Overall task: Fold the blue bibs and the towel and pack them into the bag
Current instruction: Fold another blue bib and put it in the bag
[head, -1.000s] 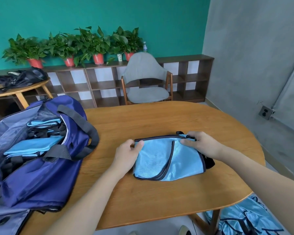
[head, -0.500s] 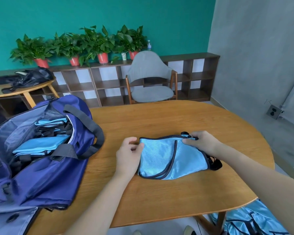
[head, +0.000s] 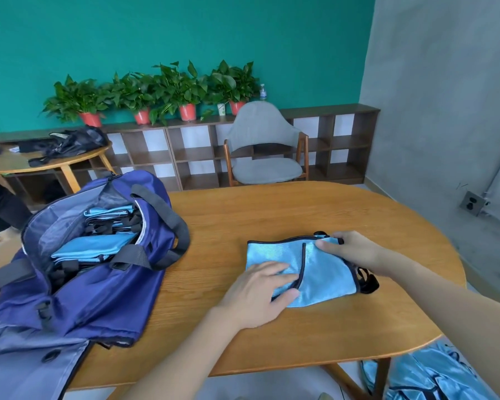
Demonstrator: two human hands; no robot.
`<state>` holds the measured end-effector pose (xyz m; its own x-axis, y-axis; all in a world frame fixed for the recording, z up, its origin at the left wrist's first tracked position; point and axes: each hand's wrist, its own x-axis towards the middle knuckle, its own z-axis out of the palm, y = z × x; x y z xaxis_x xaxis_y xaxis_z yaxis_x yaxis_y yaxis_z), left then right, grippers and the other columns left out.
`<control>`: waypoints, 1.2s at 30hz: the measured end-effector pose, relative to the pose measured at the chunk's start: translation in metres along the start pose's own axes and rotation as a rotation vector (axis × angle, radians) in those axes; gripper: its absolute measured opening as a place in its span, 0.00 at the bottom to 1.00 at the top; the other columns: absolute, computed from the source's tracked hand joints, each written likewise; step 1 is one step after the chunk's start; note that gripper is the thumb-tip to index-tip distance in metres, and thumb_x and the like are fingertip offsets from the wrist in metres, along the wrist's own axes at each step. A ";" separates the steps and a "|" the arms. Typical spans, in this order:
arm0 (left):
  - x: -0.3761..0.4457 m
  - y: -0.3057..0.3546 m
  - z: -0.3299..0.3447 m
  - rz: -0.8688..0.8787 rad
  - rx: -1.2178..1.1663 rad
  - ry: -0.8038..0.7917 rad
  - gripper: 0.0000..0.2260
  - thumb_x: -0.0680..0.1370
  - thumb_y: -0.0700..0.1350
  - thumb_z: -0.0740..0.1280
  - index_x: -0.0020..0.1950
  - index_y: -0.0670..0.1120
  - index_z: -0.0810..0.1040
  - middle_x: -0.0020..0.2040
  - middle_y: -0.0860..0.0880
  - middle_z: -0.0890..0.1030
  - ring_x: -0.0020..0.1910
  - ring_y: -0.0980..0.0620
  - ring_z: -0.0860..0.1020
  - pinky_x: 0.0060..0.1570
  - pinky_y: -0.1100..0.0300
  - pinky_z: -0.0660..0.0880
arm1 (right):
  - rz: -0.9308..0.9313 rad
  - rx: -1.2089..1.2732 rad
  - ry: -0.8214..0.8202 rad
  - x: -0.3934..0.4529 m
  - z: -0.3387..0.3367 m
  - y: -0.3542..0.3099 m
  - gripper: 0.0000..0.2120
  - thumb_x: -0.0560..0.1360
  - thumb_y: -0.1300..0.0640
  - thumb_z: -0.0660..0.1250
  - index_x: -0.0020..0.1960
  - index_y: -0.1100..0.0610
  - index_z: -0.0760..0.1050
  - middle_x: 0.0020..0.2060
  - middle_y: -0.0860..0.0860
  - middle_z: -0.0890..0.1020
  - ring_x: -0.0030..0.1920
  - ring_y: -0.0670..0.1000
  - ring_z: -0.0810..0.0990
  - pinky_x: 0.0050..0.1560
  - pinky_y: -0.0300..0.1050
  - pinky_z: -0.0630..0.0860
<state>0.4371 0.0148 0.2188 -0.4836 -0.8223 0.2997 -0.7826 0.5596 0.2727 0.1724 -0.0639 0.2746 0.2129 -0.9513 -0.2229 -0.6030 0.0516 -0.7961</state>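
A folded light-blue bib (head: 324, 272) with black trim lies on the wooden table (head: 272, 220). My left hand (head: 260, 293) rests flat on its near left part, fingers straight. My right hand (head: 352, 249) presses the bib's far right corner, fingers nearly straight; black straps stick out under the wrist. The open dark-blue bag (head: 104, 272) stands at the left of the table, with several folded blue bibs (head: 93, 246) inside.
More loose blue bibs (head: 433, 376) lie in a heap on the floor at the lower right. A grey chair (head: 263, 148) stands behind the table. A low shelf with potted plants runs along the green wall. A second table with black bags sits far left.
My left hand has moved from the bib's left edge onto its top and now lies flat. The camera has tilted up a little. My right hand stays at the far corner.
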 end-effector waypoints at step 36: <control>0.006 0.020 -0.029 -0.361 0.309 -0.295 0.34 0.78 0.74 0.41 0.76 0.60 0.68 0.74 0.46 0.71 0.73 0.47 0.65 0.72 0.44 0.53 | -0.254 -1.116 0.349 -0.016 0.055 0.017 0.37 0.80 0.31 0.40 0.80 0.50 0.60 0.81 0.54 0.58 0.81 0.60 0.51 0.78 0.62 0.45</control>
<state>0.4295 0.0238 0.2523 -0.2182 -0.9749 -0.0435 -0.9759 0.2177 0.0163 0.2011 -0.0305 0.2336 0.3067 -0.9360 0.1727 -0.9452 -0.2781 0.1712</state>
